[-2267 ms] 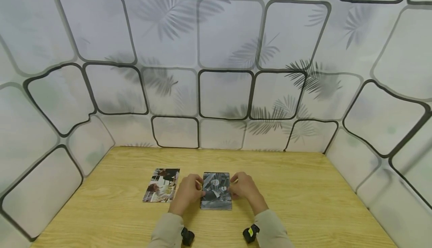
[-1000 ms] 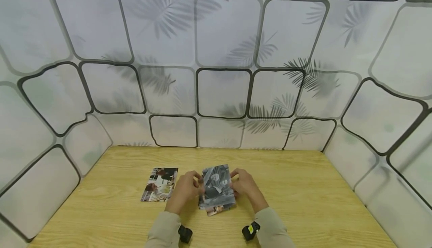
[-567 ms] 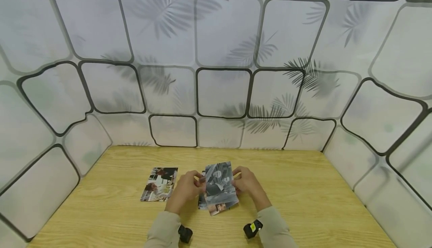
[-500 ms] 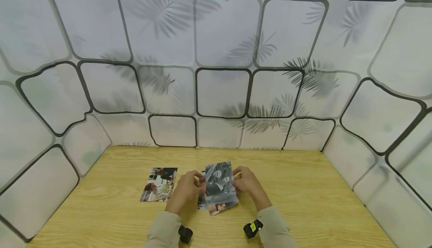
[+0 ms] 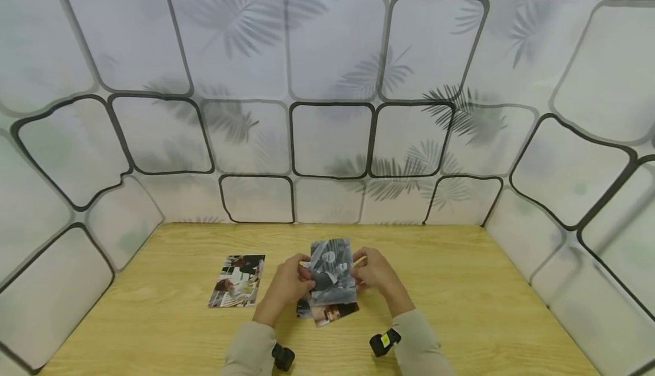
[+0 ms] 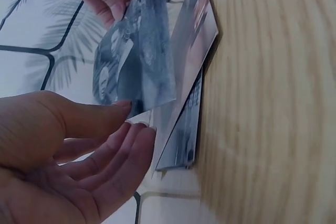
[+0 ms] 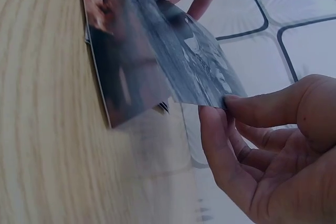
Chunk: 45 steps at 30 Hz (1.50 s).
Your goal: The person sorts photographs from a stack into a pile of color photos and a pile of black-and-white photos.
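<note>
A black-and-white photo [image 5: 331,273] is raised and tilted above a small pile in the middle of the table. My left hand [image 5: 287,284] pinches its left edge, thumb in front; in the left wrist view that thumb [image 6: 100,119] lies on the photo's corner. At the opposite edge, my right hand [image 5: 377,273] pinches the photo between thumb and fingers, clearly seen in the right wrist view [image 7: 273,135]. Beneath it lies a colour photo [image 5: 327,314], turned askew and partly covered. Another greyish photo [image 5: 303,309] pokes out under that one at the left.
A colour photo [image 5: 237,282] of people lies flat, left of my left hand. The pale wood table [image 5: 460,308] meets a patterned cloth wall [image 5: 327,137] at the back and both sides. Small black cameras [image 5: 385,342] are strapped at both wrists.
The black-and-white photo has come up off the pile, held by both hands, and moved away from me. The askew colour photo and the greyish one below now show. The left-hand photo stays put.
</note>
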Tool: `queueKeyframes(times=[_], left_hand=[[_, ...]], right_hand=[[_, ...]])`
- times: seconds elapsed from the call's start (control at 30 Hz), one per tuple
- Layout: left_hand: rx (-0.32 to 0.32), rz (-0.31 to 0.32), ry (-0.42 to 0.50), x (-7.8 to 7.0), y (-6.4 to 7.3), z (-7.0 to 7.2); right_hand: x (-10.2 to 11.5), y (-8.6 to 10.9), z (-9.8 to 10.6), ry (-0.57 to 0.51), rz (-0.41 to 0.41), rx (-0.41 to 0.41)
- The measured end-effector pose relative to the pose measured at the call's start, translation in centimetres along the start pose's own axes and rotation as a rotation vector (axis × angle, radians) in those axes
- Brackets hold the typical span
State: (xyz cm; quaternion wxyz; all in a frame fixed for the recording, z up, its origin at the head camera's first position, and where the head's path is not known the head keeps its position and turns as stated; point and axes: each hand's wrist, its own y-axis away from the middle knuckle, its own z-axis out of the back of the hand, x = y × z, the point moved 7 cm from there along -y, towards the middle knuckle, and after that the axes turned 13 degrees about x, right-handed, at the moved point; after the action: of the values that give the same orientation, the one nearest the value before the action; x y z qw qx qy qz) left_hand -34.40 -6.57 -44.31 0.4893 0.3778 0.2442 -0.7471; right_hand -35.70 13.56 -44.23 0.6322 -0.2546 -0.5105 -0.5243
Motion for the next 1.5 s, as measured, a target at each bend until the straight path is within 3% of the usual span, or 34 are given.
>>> queueKeyframes(times=[0.17, 0.33, 0.6, 0.93, 1.17, 1.5], left_hand=[[-0.008, -0.033, 0.023, -0.8, -0.4, -0.7], [0.029, -0.052, 0.081, -1.9, -0.9, -1.6], [0.071, -0.053, 0.1, -3.3, -1.7, -3.2], [0.078, -0.043, 0.073, -4.7, -3.1, -5.0], [0.116, -0.02, 0.088, -5.6, -4.1, -6.2], [0.154, -0.032, 0.025, -6.6, -5.9, -7.9]], right_hand=[[0.2, 0.5, 1.1, 0.014, -0.011, -0.039], [0.2, 1.1, 2.4, 0.054, -0.009, -0.082], [-1.0, 1.7, 4.2, 0.131, -0.02, -0.095], [-1.6, 2.7, 6.2, 0.142, -0.047, -0.109], [-2.4, 3.2, 7.6, 0.18, -0.068, -0.13], [-3.9, 3.7, 9.5, 0.213, -0.132, -0.135]])
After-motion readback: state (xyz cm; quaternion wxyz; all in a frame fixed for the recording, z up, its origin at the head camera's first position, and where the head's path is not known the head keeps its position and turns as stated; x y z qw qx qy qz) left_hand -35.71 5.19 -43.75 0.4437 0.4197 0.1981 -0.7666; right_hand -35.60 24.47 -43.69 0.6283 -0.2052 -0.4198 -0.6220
